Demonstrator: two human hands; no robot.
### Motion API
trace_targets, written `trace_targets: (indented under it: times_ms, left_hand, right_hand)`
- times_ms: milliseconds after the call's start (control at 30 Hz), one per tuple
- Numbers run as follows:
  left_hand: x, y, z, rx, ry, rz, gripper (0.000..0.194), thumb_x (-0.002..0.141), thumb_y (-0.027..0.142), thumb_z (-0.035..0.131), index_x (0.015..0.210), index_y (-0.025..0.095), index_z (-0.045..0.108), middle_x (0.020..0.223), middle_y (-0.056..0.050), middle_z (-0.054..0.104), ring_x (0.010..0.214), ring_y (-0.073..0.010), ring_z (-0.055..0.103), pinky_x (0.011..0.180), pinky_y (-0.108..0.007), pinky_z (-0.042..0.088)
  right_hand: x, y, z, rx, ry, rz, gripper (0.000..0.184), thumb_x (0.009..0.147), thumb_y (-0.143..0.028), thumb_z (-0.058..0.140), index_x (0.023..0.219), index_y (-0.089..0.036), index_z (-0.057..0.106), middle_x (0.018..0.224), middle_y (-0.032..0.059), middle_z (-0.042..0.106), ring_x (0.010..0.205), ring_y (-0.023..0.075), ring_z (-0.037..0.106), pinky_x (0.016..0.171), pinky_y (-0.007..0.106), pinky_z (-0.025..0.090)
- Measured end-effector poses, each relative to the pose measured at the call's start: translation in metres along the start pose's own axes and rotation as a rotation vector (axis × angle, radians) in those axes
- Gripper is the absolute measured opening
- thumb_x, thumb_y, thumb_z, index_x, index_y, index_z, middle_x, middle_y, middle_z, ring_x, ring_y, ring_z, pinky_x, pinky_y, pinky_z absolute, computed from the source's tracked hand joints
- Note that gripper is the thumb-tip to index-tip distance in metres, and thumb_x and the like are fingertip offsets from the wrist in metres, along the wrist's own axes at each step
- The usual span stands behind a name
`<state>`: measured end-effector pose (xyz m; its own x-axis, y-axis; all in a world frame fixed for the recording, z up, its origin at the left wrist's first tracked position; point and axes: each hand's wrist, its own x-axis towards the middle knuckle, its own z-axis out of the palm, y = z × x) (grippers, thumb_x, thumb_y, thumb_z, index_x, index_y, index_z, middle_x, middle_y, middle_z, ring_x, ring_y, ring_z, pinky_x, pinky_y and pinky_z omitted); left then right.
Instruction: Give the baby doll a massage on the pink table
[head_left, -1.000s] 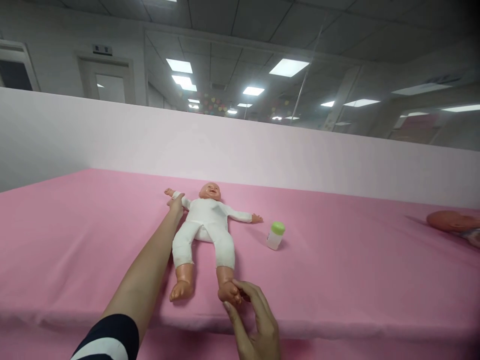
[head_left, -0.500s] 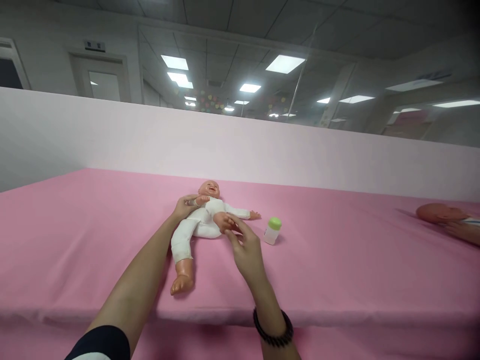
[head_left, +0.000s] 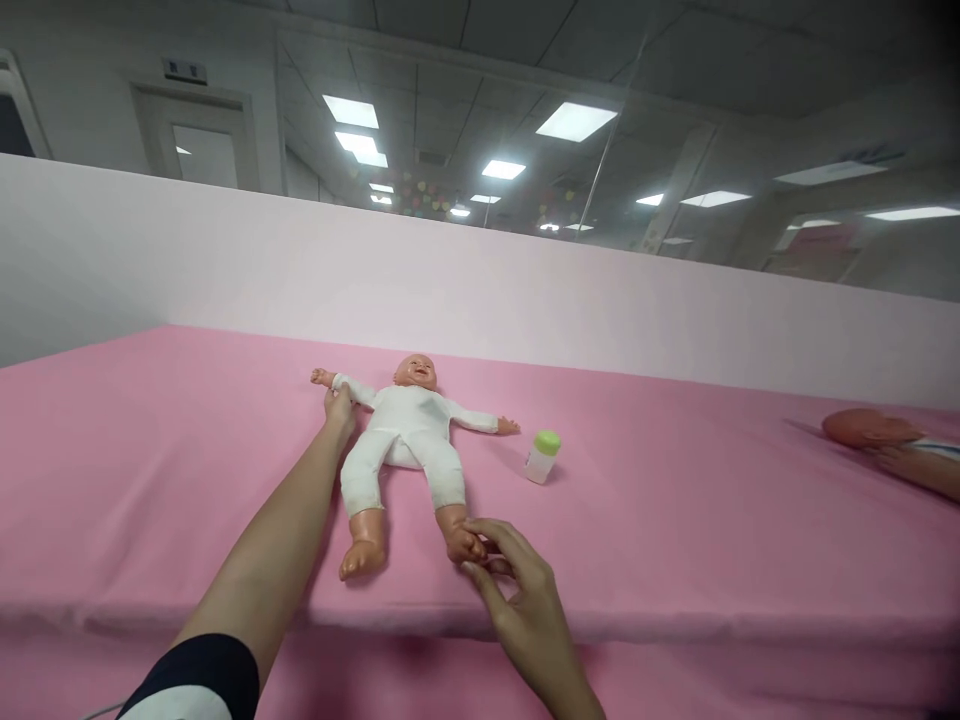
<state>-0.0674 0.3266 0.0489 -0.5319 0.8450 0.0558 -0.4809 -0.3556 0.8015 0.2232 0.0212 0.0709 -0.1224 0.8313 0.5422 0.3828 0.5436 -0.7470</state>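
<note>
- Right hand (head_left: 529,600) grasps the foot (head_left: 465,543) of a baby doll (head_left: 405,425), its fingers curled around it at lower centre of the frame.
- Left hand (head_left: 339,408), reaching in from the lower left out of a dark sleeve with a white band (head_left: 196,682), appears clasped on the doll's white one-piece suit (head_left: 401,420) near the wrist, though its fingers are partly hidden.
- Doll lies on its back at mid-frame, head toward the far wall, arms spread and legs apart.
- Suit covers the torso, arms and legs, with the doll's hands and feet left bare; no other garment shows near it.
- Plastic bottle with a green cap (head_left: 543,458) stands upright just right of the doll, touching neither hand.
- Pink sheet (head_left: 150,480) covers the surface, draping over its near edge.
- Second doll's head (head_left: 862,428) lies at the right edge, with an unclear limb or forearm (head_left: 926,472) beside it.
- Pale pink panel (head_left: 450,290) rises behind; above it, a door (head_left: 193,140) stands at upper left and ceiling lights (head_left: 576,121) shine at top centre.
</note>
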Motion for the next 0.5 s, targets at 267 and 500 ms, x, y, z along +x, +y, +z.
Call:
trace_targets:
  times_ms: [267, 500]
  left_hand:
    - [-0.024, 0.020, 0.014, 0.128, -0.581, 0.119, 0.048, 0.054, 0.011, 0.085, 0.100, 0.018, 0.074, 0.110, -0.009, 0.072, 0.106, -0.0239, 0.065, 0.094, -0.033, 0.050]
    - [-0.018, 0.016, 0.012, 0.110, -0.447, 0.129, 0.056, 0.058, 0.015, 0.085, 0.112, 0.021, 0.071, 0.116, -0.009, 0.070, 0.112, -0.0244, 0.064, 0.097, -0.036, 0.050]
  right_hand:
    - [0.122, 0.000, 0.041, -0.018, -0.001, -0.118, 0.038, 0.088, -0.013, 0.055, 0.122, -0.025, 0.065, 0.120, 0.0066, 0.069, 0.106, 0.0224, 0.066, 0.090, 0.039, 0.057]
    - [0.104, -0.008, 0.034, 0.082, 0.032, -0.110, 0.036, 0.090, -0.017, 0.056, 0.124, -0.025, 0.065, 0.120, 0.0080, 0.068, 0.104, 0.0216, 0.067, 0.088, 0.036, 0.058]
